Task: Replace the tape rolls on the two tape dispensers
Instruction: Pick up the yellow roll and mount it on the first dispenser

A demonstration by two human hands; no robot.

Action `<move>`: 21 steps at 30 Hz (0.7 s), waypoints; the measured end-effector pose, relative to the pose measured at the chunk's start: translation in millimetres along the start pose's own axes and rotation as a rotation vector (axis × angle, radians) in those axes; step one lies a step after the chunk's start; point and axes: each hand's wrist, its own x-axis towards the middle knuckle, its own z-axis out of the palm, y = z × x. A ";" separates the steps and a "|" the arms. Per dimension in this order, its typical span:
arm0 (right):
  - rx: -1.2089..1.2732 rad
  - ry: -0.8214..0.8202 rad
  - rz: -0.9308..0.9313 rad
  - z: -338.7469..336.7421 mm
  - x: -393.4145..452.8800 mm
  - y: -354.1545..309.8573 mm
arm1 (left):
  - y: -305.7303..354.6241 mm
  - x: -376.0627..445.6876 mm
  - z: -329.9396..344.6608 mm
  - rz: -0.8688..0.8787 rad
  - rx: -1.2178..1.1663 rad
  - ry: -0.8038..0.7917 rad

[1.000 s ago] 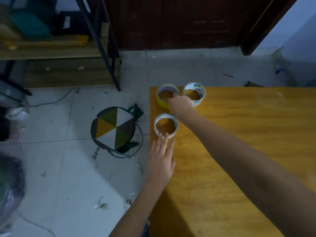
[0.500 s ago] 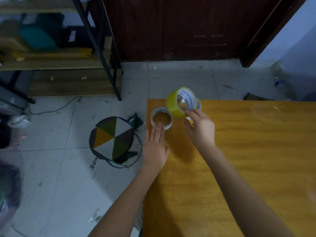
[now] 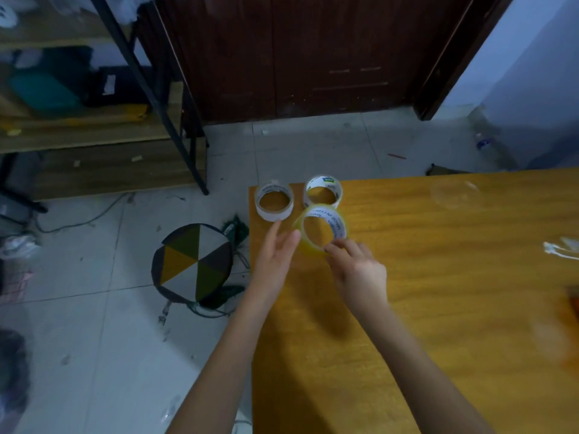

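Yellow tape roll (image 3: 322, 228) between both hands

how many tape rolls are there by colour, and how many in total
yellow tape roll: 1, held up between the right hand and the left hand
white-cored rolls lying flat on the table: 2, the left white roll at the corner and the right white roll with a green label
total: 3

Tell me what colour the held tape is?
Yellow tape, white inside, seen by the head camera.
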 end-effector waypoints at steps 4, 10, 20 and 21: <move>-0.021 -0.018 -0.038 -12.0 -27.1 5.3 | -3.7 -18.5 15.8 -0.023 -0.045 0.036; 0.328 0.048 0.288 -35.6 -60.8 13.9 | -13.0 -35.3 41.6 -0.076 -0.112 0.091; 1.278 -0.026 1.127 -104.6 -116.9 28.1 | -31.5 -71.7 78.0 -0.115 -0.247 -0.210; 1.266 0.012 1.133 -110.6 -127.9 25.8 | -36.6 -76.1 82.0 -0.105 -0.227 -0.235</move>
